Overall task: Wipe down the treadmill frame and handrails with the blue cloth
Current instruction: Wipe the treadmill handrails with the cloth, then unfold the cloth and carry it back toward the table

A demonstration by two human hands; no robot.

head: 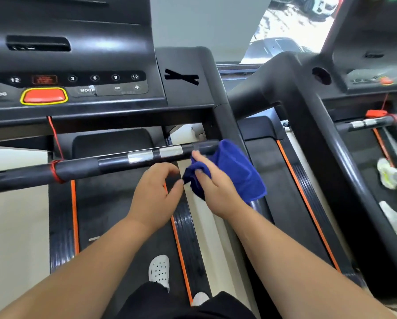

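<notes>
The blue cloth (pixel 236 169) lies draped over the right side rail of the treadmill frame (pixel 225 116), just where the front handrail (pixel 82 168) joins it. My right hand (pixel 212 184) grips a bunched fold of the cloth at its left edge. My left hand (pixel 156 192) hovers just below the handrail with fingers loosely curled, its thumb close to the cloth's corner and holding nothing. The handrail is a black bar with two silver sensor plates (pixel 154 154).
The console (pixel 77 88) with a red stop button (pixel 44 96) sits above the bar; a red safety cord (pixel 54 143) hangs to it. A second treadmill (pixel 312 116) stands right, someone's shoes on its belt. My white shoe (pixel 159 271) rests on the belt.
</notes>
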